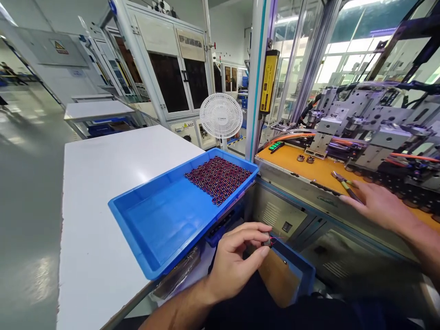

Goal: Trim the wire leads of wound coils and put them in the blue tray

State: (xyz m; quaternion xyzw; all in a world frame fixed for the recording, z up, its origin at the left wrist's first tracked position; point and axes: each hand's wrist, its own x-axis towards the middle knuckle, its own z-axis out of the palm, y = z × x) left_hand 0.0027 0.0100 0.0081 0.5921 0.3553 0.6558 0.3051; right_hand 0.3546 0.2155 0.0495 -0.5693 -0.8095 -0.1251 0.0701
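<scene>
Between the thumb and fingers of my left hand (240, 256) is a small grey part (267, 240) with thin red wires, held in front of the blue tray. My right hand (374, 204) is on the orange machine bench at the right, its fingers closed round the handles of a pair of pliers (341, 179). The pliers' jaws point away to the left. The large blue tray (165, 224) holds many small dark red and black parts (220, 176) packed at its far right end.
A white table (92, 229) bears the tray. Machine fixtures (330, 128) line the bench (292, 162), with two small round parts (305, 158) near them. A white fan (221, 116) stands behind the tray. Below my left hand is another blue bin (307, 270) with cardboard inside.
</scene>
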